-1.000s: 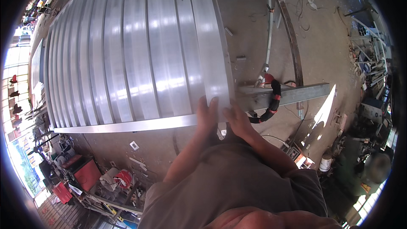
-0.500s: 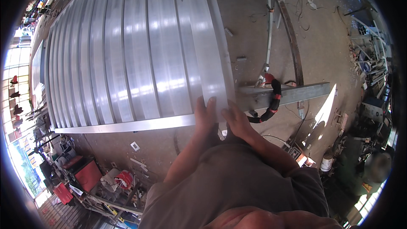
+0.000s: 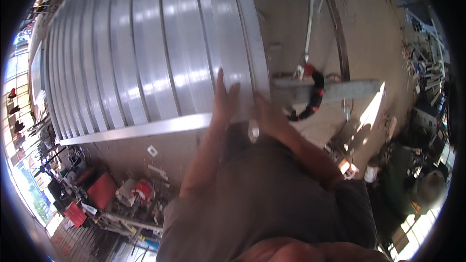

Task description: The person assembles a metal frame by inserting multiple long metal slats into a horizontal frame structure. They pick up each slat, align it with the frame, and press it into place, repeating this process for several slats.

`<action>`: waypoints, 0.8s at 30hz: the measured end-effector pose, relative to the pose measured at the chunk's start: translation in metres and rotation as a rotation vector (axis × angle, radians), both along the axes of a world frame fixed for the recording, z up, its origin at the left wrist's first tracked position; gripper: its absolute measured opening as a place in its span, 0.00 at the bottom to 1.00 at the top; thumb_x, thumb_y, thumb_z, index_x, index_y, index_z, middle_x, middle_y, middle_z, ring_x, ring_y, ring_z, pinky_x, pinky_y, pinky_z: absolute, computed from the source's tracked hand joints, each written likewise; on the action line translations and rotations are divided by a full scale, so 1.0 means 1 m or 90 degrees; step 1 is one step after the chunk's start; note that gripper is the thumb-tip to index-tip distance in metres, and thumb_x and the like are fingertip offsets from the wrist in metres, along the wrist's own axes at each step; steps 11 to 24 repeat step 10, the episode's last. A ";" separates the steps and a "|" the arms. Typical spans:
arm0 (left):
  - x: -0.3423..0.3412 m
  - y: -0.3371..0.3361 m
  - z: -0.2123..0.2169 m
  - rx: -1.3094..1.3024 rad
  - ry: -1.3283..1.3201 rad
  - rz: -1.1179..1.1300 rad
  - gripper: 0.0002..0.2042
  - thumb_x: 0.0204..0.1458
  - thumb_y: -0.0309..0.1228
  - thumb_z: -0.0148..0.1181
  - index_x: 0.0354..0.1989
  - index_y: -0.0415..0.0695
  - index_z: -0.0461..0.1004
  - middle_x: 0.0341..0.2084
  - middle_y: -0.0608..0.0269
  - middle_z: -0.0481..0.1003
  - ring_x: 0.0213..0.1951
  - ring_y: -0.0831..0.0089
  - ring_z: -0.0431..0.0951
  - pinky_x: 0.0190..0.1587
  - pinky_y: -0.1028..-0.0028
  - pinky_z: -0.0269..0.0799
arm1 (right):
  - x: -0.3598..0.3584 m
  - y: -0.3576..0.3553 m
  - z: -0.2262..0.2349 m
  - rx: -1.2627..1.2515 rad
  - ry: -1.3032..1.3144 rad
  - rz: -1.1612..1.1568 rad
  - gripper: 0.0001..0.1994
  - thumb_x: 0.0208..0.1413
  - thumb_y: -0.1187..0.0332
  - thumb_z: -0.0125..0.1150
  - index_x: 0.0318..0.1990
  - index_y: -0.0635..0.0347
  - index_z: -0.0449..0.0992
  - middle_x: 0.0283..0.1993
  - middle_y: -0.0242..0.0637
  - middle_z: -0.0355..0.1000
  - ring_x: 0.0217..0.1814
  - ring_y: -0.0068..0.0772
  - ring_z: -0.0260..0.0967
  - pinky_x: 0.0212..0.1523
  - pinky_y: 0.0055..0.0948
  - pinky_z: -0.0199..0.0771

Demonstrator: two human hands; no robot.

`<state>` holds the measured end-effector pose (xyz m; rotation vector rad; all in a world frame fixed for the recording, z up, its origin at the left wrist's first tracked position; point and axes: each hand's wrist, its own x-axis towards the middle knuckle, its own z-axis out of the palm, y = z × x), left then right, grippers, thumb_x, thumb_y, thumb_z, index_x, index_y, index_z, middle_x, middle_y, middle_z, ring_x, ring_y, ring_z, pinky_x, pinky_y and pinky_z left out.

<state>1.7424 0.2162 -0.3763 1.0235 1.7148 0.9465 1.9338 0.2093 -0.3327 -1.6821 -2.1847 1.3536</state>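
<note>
A large ribbed sheet-metal panel (image 3: 150,53) with a bright metal strip (image 3: 141,129) along its near edge fills the left and middle. My left hand (image 3: 224,104) is over the panel's near right corner, thumb and finger stretched apart, holding nothing. At the panel's right border is my right hand (image 3: 270,116), blurred by motion; a finger points along the edge, and whether it grips the border cannot be made out. Just right of that hand, a black and red curved cable or hose (image 3: 313,99) hangs over a grey steel beam (image 3: 349,90).
A rusty bar (image 3: 336,29) and a thin metal rod (image 3: 309,19) stretch away at the right. Red boxes (image 3: 101,187) and clutter lie at lower left. A white bucket (image 3: 371,172) stands at right, near what looks like a person in green (image 3: 405,189). Metal scraps line the far right.
My left hand has moved up and left over the panel, its fingers spreading. The right hand has shifted slightly up. The whole view has tilted a little.
</note>
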 end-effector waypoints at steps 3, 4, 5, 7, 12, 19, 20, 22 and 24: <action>0.003 0.008 -0.027 -0.007 -0.096 0.036 0.37 0.69 0.33 0.59 0.81 0.40 0.47 0.70 0.44 0.67 0.64 0.66 0.71 0.65 0.70 0.68 | 0.022 0.020 -0.023 0.029 0.001 -0.062 0.20 0.67 0.62 0.63 0.63 0.57 0.75 0.51 0.52 0.80 0.50 0.53 0.81 0.45 0.47 0.81; 0.000 0.008 -0.038 0.036 -0.026 0.032 0.36 0.69 0.34 0.58 0.81 0.40 0.48 0.66 0.47 0.70 0.60 0.69 0.73 0.62 0.71 0.70 | 0.022 0.021 -0.037 0.099 0.058 -0.097 0.18 0.66 0.63 0.64 0.61 0.56 0.77 0.49 0.49 0.81 0.49 0.50 0.81 0.44 0.45 0.81; -0.008 0.000 -0.046 -0.051 -0.107 0.045 0.35 0.69 0.33 0.59 0.80 0.39 0.50 0.71 0.41 0.65 0.62 0.65 0.71 0.65 0.69 0.66 | 0.022 0.019 -0.053 0.126 0.057 -0.132 0.18 0.65 0.61 0.66 0.60 0.56 0.77 0.48 0.48 0.81 0.48 0.53 0.81 0.45 0.46 0.82; -0.012 -0.005 -0.065 0.002 -0.064 0.051 0.36 0.69 0.34 0.59 0.81 0.40 0.50 0.71 0.42 0.64 0.61 0.66 0.71 0.65 0.70 0.66 | 0.020 0.029 -0.090 0.264 0.074 -0.169 0.18 0.64 0.59 0.67 0.58 0.55 0.78 0.48 0.47 0.82 0.47 0.57 0.81 0.48 0.46 0.82; -0.005 -0.007 -0.064 -0.065 -0.048 0.061 0.37 0.68 0.36 0.61 0.81 0.44 0.50 0.71 0.42 0.64 0.61 0.66 0.71 0.64 0.71 0.66 | 0.035 0.039 -0.118 0.278 0.048 -0.228 0.20 0.65 0.63 0.67 0.62 0.56 0.76 0.55 0.48 0.77 0.55 0.48 0.78 0.52 0.43 0.82; -0.005 -0.007 -0.064 -0.065 -0.048 0.061 0.37 0.68 0.36 0.61 0.81 0.44 0.50 0.71 0.42 0.64 0.61 0.66 0.71 0.64 0.71 0.66 | 0.035 0.039 -0.118 0.278 0.048 -0.228 0.20 0.65 0.63 0.67 0.62 0.56 0.76 0.55 0.48 0.77 0.55 0.48 0.78 0.52 0.43 0.82; -0.005 -0.007 -0.064 -0.065 -0.048 0.061 0.37 0.68 0.36 0.61 0.81 0.44 0.50 0.71 0.42 0.64 0.61 0.66 0.71 0.64 0.71 0.66 | 0.035 0.039 -0.118 0.278 0.048 -0.228 0.20 0.65 0.63 0.67 0.62 0.56 0.76 0.55 0.48 0.77 0.55 0.48 0.78 0.52 0.43 0.82; -0.005 -0.007 -0.064 -0.065 -0.048 0.061 0.37 0.68 0.36 0.61 0.81 0.44 0.50 0.71 0.42 0.64 0.61 0.66 0.71 0.64 0.71 0.66 | 0.035 0.039 -0.118 0.278 0.048 -0.228 0.20 0.65 0.63 0.67 0.62 0.56 0.76 0.55 0.48 0.77 0.55 0.48 0.78 0.52 0.43 0.82; -0.005 -0.007 -0.064 -0.065 -0.048 0.061 0.37 0.68 0.36 0.61 0.81 0.44 0.50 0.71 0.42 0.64 0.61 0.66 0.71 0.64 0.71 0.66 | 0.035 0.039 -0.118 0.278 0.048 -0.228 0.20 0.65 0.63 0.67 0.62 0.56 0.76 0.55 0.48 0.77 0.55 0.48 0.78 0.52 0.43 0.82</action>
